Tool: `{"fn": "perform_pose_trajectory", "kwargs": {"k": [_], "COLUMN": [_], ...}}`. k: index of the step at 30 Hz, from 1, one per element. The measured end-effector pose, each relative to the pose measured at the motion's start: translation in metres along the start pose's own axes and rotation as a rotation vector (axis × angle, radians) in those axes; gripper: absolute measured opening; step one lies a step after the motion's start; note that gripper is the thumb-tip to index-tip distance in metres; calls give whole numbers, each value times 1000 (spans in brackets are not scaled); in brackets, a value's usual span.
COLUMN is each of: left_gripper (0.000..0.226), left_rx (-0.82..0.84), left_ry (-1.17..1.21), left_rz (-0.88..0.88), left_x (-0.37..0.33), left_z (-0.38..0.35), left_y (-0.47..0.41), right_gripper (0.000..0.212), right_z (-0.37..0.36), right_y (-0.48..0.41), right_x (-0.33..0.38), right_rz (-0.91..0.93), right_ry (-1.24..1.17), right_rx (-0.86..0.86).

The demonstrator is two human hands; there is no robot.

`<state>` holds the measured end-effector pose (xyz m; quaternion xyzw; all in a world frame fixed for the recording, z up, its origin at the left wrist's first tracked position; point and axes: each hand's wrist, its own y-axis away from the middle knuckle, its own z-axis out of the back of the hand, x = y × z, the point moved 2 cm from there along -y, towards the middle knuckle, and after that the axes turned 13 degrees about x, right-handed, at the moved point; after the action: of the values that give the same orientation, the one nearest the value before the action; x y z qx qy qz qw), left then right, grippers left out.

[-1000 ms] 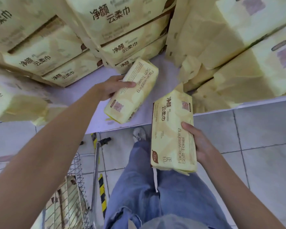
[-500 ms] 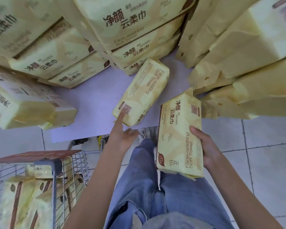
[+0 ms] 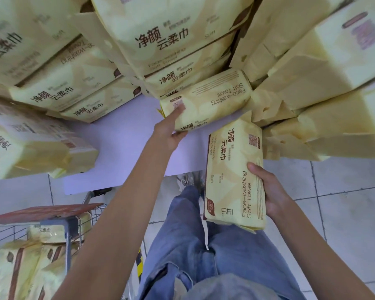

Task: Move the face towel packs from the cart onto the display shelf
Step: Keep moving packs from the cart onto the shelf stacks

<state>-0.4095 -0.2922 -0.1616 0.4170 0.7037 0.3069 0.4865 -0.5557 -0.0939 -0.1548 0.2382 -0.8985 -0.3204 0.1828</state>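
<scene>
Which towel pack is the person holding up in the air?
The pack in the right hand, held upright, resting on nothing. The left hand grips a second pack lying on the shelf; other packs are there or in the cart.

1. This is a shop: identical face towel packs (image 3: 160,40) lie stacked in several piles on a white display shelf (image 3: 126,139).
2. A wire cart (image 3: 67,234) beside it holds more of them.
3. Pale tiled floor (image 3: 344,202) lies underfoot.
</scene>
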Motion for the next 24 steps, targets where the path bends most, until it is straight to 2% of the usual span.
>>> {"fn": "perform_pose_trajectory", "kwargs": {"k": [3, 7, 9, 11, 14, 19, 21, 24], "left_gripper": [39, 67, 88, 97, 84, 76, 54, 32], "left_rx": [-1, -42, 9, 106, 200, 180, 143, 64], "left_ry": [41, 31, -21, -99, -218, -301, -364, -265], "left_rz": [22, 128, 194, 235, 221, 49, -29, -96], "left_x": [1, -3, -5, -8, -21, -45, -48, -50], "left_z": [0, 17, 20, 16, 5, -1, -4, -1], "left_y": [6, 36, 54, 72, 98, 119, 121, 120], "right_gripper": [64, 66, 65, 66, 71, 87, 79, 47], "right_z": [-8, -26, -40, -56, -83, -120, -134, -147], "right_y": [-1, 0, -1, -5, -11, -20, -21, -21], "right_x": [8, 22, 30, 37, 49, 71, 79, 89], "right_rz": [-19, -63, -100, -170, -292, -350, -353, -311], "right_ry": [39, 129, 196, 294, 494, 682, 760, 921], "right_rx": [13, 64, 96, 138, 218, 231, 241, 193]}}
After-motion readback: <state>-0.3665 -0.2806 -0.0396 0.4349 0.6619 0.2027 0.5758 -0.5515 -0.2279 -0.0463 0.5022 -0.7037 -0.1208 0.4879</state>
